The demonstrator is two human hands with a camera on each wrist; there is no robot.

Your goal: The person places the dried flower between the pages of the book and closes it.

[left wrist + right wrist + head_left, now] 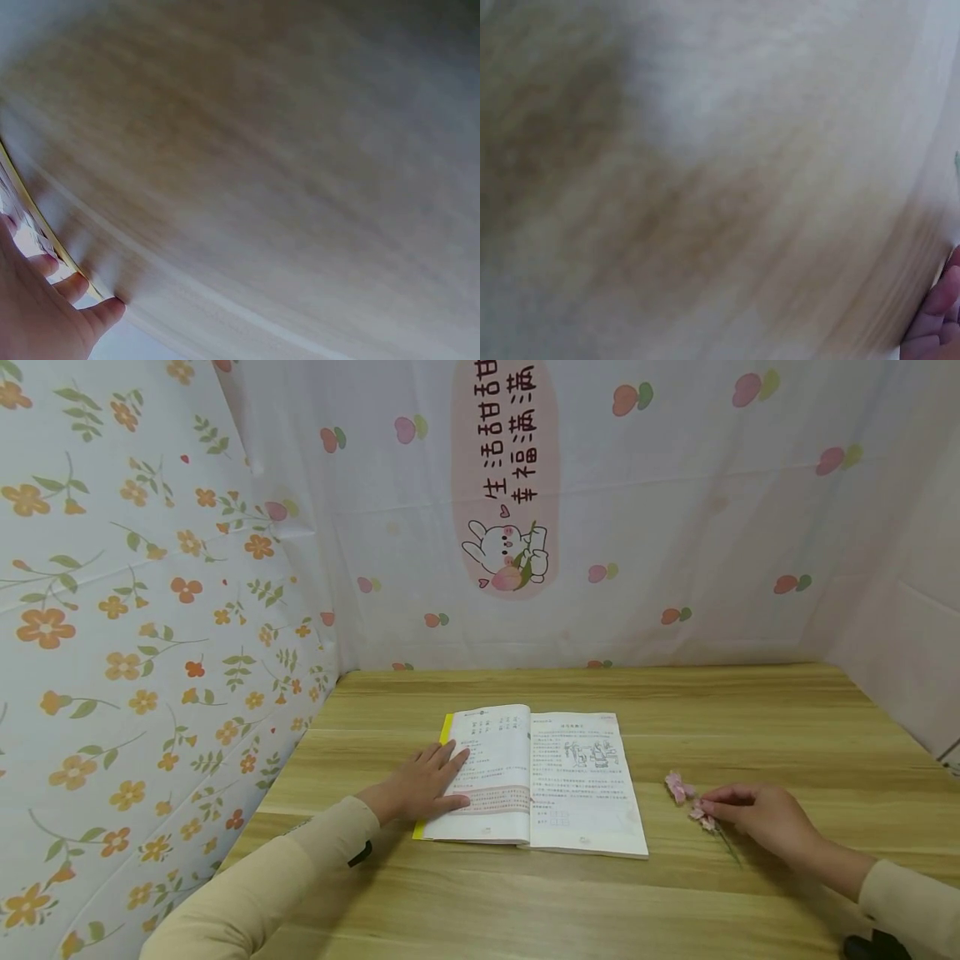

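An open book (pixel 581 789) with printed pages and a yellow cover edge lies on the wooden table. My left hand (pixel 420 783) rests on its left page, fingers spread and fairly straight. The left wrist view catches the same hand (pixel 45 315) at the book's yellow edge (pixel 37 214). To the right of the book, my right hand (pixel 768 822) pinches a pink flower sprig (pixel 678 787) by its lower blossom, between thumb and forefinger. Its thin green stem trails toward me over the tabletop. Only some fingers (pixel 941 300) of the right hand show in the right wrist view.
The wood-grain table (pixel 720 710) extends around the book and flower. Behind it hangs a white curtain (pixel 660 485) with fruit prints and a rabbit drawing; a floral cloth (pixel 150 652) runs along the left side.
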